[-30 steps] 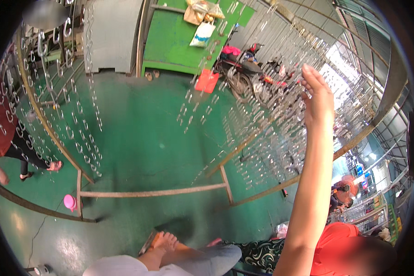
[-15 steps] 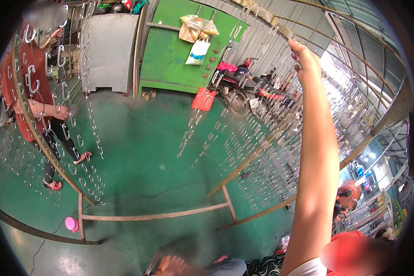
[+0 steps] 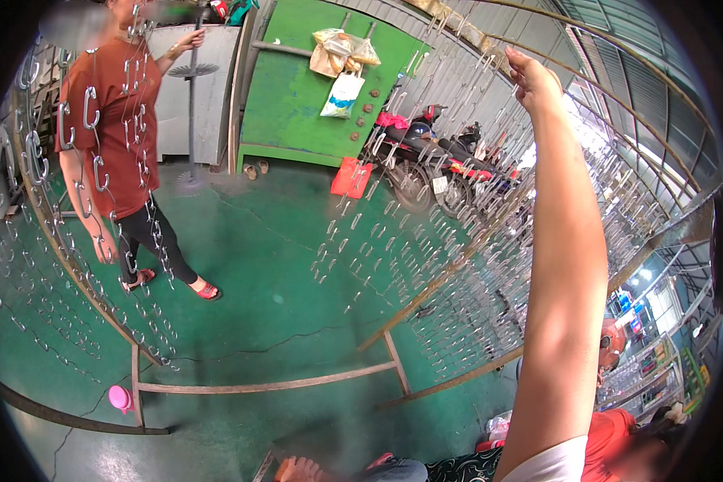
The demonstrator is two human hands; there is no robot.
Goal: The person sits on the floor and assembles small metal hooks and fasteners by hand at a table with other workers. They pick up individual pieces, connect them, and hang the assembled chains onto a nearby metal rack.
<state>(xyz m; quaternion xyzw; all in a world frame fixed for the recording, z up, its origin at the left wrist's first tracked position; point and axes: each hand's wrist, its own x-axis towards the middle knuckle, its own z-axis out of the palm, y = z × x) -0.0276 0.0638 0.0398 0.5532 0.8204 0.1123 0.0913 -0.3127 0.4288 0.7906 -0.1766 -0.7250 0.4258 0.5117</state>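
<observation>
My right hand is raised at the upper right on an outstretched arm, beside the upper rail. Its fingers are curled together, and what they hold, if anything, is too small to make out. Strands of linked silvery metal hooks hang from the rails below and left of the hand. A denser mass of hook strands hangs behind my forearm. More hook strands dangle at the left. My left hand does not show.
A person in a rust-red shirt walks at the left, one hand on an upright pole. Behind stand a green cabinet and motorcycles. A wooden frame, pink container and bare foot are nearer.
The person at the left has stepped right and now grips the pole. The hook strands in the middle have swung and spread. My right hand has shifted only slightly.
</observation>
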